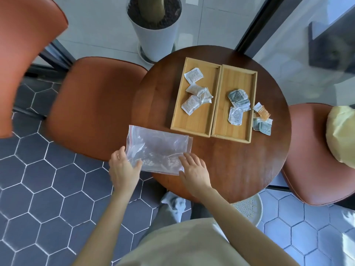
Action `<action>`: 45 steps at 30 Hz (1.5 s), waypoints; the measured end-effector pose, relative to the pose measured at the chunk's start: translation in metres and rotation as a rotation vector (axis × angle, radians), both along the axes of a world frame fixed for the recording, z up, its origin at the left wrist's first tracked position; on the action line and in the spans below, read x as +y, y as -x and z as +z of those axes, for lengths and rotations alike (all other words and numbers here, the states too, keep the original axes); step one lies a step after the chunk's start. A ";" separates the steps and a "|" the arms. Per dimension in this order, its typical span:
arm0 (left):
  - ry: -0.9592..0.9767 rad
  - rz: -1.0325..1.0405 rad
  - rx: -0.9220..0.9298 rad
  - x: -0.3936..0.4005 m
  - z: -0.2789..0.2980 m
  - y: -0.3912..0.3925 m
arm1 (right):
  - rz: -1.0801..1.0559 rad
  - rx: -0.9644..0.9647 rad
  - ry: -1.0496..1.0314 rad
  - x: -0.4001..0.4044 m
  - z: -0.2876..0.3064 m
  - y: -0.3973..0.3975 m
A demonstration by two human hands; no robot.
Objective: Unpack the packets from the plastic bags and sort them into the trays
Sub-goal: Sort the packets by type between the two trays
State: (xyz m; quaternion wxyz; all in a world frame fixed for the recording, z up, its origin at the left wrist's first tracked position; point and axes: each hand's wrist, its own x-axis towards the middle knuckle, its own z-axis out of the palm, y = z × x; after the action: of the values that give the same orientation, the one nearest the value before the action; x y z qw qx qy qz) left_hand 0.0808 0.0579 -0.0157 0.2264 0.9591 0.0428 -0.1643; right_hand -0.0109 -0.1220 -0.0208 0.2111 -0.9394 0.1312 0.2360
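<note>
A clear plastic zip bag [157, 148] with a red seal line lies flat at the near left edge of the round wooden table [240, 169], partly overhanging it. My left hand [124, 167] grips its near left corner. My right hand [194, 169] rests flat on its near right corner. Two wooden trays stand side by side further back. The left tray [192, 123] holds several white packets [194, 89]. The right tray [226, 131] holds grey-green and white packets [238, 104]. A small heap of loose packets [262, 118], orange, white and grey-green, lies on the table right of the trays.
Brown leather chairs stand to the left [92, 108] and right [311, 156] of the table; the right one carries a pale yellow cushion [342, 135]. A white plant pot [153, 29] stands behind the table. Grey hexagon floor tiles lie below.
</note>
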 end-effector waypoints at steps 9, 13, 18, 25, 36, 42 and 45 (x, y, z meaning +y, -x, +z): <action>-0.480 -0.627 -0.121 -0.017 -0.022 0.018 | 0.120 0.181 0.092 -0.009 -0.006 0.013; -0.558 -0.620 -0.001 -0.013 -0.030 0.015 | 0.114 0.179 0.059 -0.012 -0.006 0.014; -0.516 -0.610 0.080 -0.022 -0.023 -0.001 | 0.075 0.109 -0.008 -0.024 -0.008 0.013; -0.596 -0.613 0.033 -0.070 0.005 -0.030 | -0.010 0.034 -0.108 -0.067 0.007 -0.003; -0.444 -1.077 -0.038 -0.220 0.018 -0.045 | -0.097 0.199 -0.033 -0.190 0.017 -0.016; -0.334 -1.205 -0.151 -0.305 0.015 -0.049 | -0.261 0.177 0.024 -0.254 0.022 -0.025; -0.268 -1.241 -0.195 -0.341 0.009 -0.051 | -0.353 0.135 0.057 -0.276 0.019 -0.024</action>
State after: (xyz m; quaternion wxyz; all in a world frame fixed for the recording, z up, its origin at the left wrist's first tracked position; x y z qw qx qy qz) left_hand 0.1320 -0.2828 -0.0063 -0.0298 0.8361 -0.5207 -0.1700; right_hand 0.0131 -0.3983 -0.0016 0.2130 -0.8895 0.3145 0.2540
